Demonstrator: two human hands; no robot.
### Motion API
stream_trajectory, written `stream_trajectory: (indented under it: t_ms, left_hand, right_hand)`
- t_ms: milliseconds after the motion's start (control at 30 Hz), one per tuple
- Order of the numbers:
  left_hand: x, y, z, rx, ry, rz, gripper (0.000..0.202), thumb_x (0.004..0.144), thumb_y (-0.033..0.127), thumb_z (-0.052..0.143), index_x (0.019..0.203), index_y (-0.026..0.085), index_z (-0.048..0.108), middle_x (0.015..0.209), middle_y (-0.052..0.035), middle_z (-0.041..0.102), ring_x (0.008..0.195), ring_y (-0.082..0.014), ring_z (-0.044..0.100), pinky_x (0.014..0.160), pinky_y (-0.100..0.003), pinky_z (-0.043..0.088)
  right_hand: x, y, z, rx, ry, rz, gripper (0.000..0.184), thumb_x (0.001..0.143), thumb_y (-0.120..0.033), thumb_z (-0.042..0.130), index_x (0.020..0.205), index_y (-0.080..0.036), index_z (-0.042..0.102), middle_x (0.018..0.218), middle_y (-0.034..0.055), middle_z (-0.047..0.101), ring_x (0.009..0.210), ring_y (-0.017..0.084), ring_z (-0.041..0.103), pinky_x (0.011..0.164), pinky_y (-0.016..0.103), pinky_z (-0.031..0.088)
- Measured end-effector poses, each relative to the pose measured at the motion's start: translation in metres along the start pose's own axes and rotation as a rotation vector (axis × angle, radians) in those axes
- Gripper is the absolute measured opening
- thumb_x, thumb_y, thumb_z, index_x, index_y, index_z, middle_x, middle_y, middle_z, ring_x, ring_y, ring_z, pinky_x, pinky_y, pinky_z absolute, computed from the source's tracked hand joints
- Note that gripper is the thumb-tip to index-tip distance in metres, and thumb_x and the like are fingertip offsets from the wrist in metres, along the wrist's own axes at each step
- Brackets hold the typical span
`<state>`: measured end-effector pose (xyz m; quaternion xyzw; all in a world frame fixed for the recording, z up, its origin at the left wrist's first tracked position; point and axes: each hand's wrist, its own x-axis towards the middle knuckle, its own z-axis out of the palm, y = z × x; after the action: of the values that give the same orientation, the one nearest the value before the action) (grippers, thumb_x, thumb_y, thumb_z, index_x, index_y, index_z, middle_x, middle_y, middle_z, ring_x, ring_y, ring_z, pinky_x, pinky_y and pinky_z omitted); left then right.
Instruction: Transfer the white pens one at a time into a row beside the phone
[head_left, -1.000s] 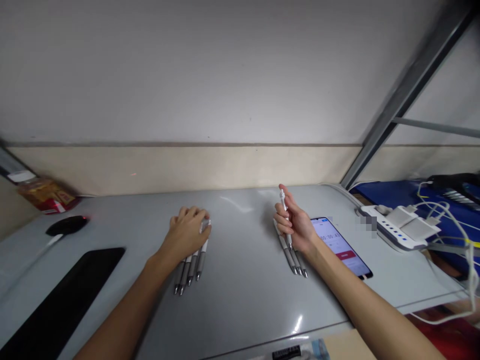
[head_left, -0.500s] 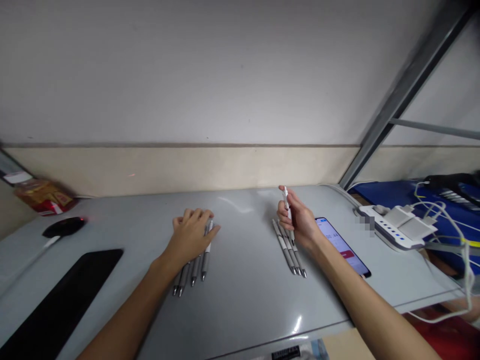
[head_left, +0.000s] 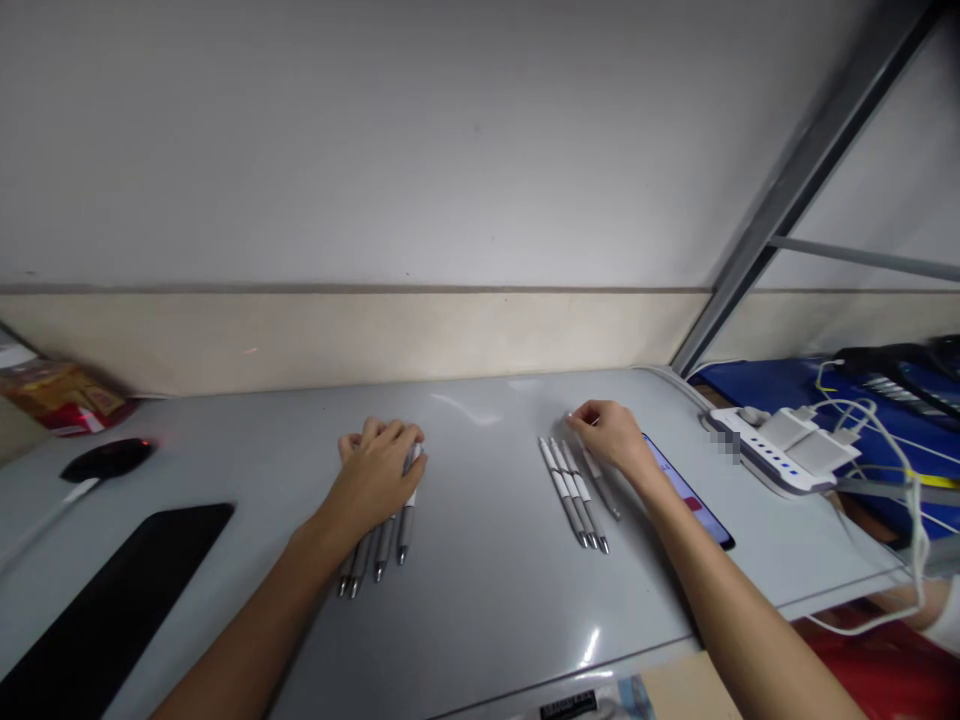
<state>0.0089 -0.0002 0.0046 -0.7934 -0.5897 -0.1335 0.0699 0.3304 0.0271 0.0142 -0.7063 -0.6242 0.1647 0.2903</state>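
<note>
We now lay the right hand's [head_left: 611,438] pinched pen [head_left: 602,486] on the bench [head_left: 480,610] beside three pens [head_left: 570,492]; left hand [head_left: 375,472] covers the left pens [head_left: 379,550], grip unclear.

Nothing reads clearly: the phone screen [head_left: 701,505], half hidden by the right hand [head_left: 615,440], seems too blurred for lettering.

Grey table [head_left: 487,590], pale wall [head_left: 375,150], perhaps shelving [head_left: 817,160]
</note>
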Motion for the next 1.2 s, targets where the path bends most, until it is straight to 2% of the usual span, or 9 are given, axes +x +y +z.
stream_trajectory:
  t_ms: [267, 500, 667, 867, 1000, 1100, 1167, 1200]
  left_hand:
    - [0.0, 0.006, -0.004, -0.011, -0.053, 0.036, 0.018, 0.087, 0.03, 0.042, 0.093, 0.023, 0.058, 0.091, -0.0045, 0.065, 0.094, -0.0258, 0.048, 0.075, -0.04, 0.025]
    - [-0.001, 0.006, -0.002, 0.048, -0.04, 0.032, 0.02, 0.088, 0.031, 0.041, 0.092, 0.022, 0.058, 0.09, -0.0053, 0.065, 0.091, -0.0258, 0.048, 0.073, -0.04, 0.025]
    - [-0.001, 0.009, -0.004, 0.028, -0.049, 0.042, 0.019, 0.087, 0.031, 0.042, 0.092, 0.022, 0.058, 0.086, -0.0061, 0.066, 0.091, -0.0264, 0.048, 0.074, -0.04, 0.026]
    - [-0.002, 0.012, -0.005, -0.008, -0.06, 0.058, 0.016, 0.084, 0.032, 0.047, 0.088, 0.023, 0.059, 0.074, -0.0042, 0.065, 0.083, -0.0252, 0.05, 0.074, -0.04, 0.027]
    - [-0.003, 0.014, -0.006, -0.05, -0.1, 0.062, 0.018, 0.08, 0.03, 0.05, 0.093, 0.025, 0.06, 0.069, -0.0022, 0.062, 0.081, -0.0241, 0.052, 0.076, -0.039, 0.028]
    - [-0.003, 0.018, -0.008, -0.08, -0.135, 0.053, 0.023, 0.076, 0.024, 0.051, 0.097, 0.025, 0.059, 0.067, -0.0002, 0.06, 0.081, -0.0233, 0.054, 0.078, -0.039, 0.029]
    - [-0.003, 0.023, -0.009, -0.137, -0.126, 0.047, 0.024, 0.075, 0.022, 0.051, 0.097, 0.025, 0.059, 0.069, 0.0007, 0.06, 0.081, -0.022, 0.056, 0.08, -0.04, 0.031]
    - [-0.003, 0.026, -0.009, -0.187, -0.112, 0.05, 0.023, 0.076, 0.022, 0.05, 0.097, 0.025, 0.059, 0.072, 0.0009, 0.061, 0.081, -0.0209, 0.056, 0.082, -0.04, 0.032]
  right_hand:
    - [-0.001, 0.001, 0.0, -0.293, -0.178, 0.051, 0.023, 0.073, -0.033, 0.056, 0.065, -0.017, 0.07, 0.064, 0.0089, 0.067, 0.062, 0.019, 0.06, 0.055, 0.026, 0.035]
    - [0.0, 0.004, 0.001, -0.383, -0.185, 0.067, 0.024, 0.075, -0.036, 0.055, 0.081, -0.02, 0.071, 0.075, 0.0088, 0.07, 0.071, 0.021, 0.064, 0.059, 0.026, 0.037]
    - [0.0, 0.006, 0.002, -0.367, -0.209, 0.026, 0.02, 0.075, -0.032, 0.056, 0.077, -0.018, 0.071, 0.073, 0.0106, 0.07, 0.07, 0.021, 0.064, 0.06, 0.027, 0.039]
    - [-0.002, 0.009, 0.002, -0.344, -0.166, -0.003, 0.02, 0.075, -0.033, 0.059, 0.072, -0.018, 0.071, 0.069, 0.0118, 0.069, 0.065, 0.022, 0.063, 0.056, 0.028, 0.037]
    - [-0.004, 0.008, 0.001, -0.337, -0.145, -0.001, 0.024, 0.078, -0.038, 0.058, 0.071, -0.018, 0.071, 0.069, 0.0119, 0.068, 0.067, 0.023, 0.062, 0.056, 0.029, 0.036]
    - [-0.007, 0.002, 0.001, -0.33, -0.082, -0.01, 0.026, 0.081, -0.04, 0.055, 0.075, -0.019, 0.07, 0.069, 0.0104, 0.067, 0.067, 0.023, 0.061, 0.057, 0.029, 0.035]
    - [-0.011, -0.007, 0.003, -0.268, -0.025, -0.088, 0.023, 0.083, -0.037, 0.053, 0.08, -0.02, 0.068, 0.069, 0.0079, 0.065, 0.067, 0.021, 0.06, 0.06, 0.029, 0.037]
    - [-0.015, -0.012, 0.004, -0.203, -0.006, -0.172, 0.02, 0.085, -0.034, 0.052, 0.083, -0.02, 0.067, 0.07, 0.0062, 0.065, 0.067, 0.019, 0.059, 0.063, 0.029, 0.038]
